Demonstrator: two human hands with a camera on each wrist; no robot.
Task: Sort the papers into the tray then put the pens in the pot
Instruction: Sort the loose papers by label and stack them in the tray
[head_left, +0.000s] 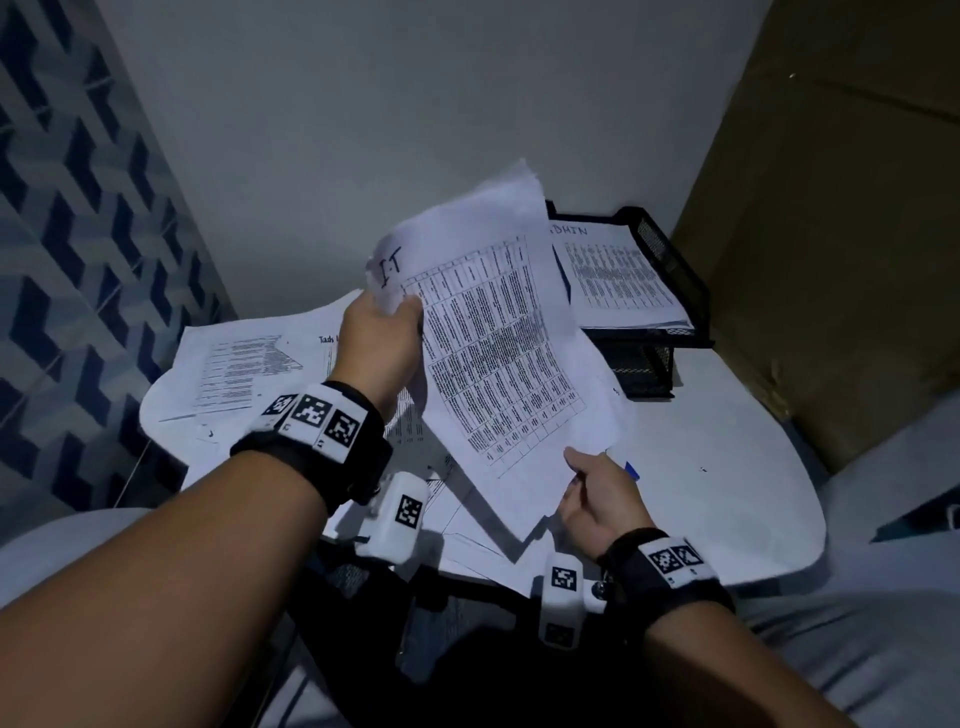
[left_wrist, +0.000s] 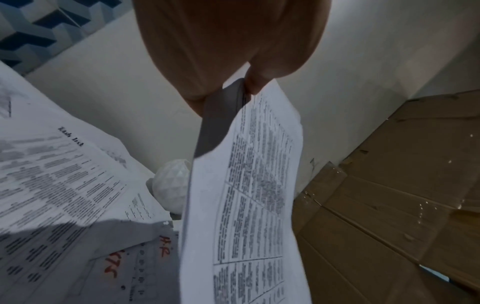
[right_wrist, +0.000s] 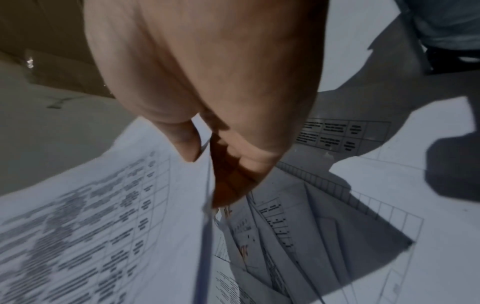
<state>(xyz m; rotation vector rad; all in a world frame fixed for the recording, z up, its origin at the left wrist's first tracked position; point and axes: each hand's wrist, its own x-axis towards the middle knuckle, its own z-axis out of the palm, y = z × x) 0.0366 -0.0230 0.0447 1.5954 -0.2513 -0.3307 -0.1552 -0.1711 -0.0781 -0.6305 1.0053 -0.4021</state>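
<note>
Hands (head_left: 379, 338) (head_left: 597, 499) both pinch the "IT" sheet (head_left: 498, 353) — left top, right bottom — above scattered papers (head_left: 249, 369).

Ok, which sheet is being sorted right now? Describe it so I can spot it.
Start at the black mesh tray at the white table's far right. Just left of it, both hands hold one printed sheet in the air. Unlike the sheets lying flat, it has "I.T" handwritten at its top corner.

Loose papers (head_left: 244, 374) lie spread on the worktop (head_left: 727, 493) at left and near the front. The tray (head_left: 670, 270) stands behind at right, holding a sheet (head_left: 618, 280), beside the cardboard (head_left: 831, 234).
</note>
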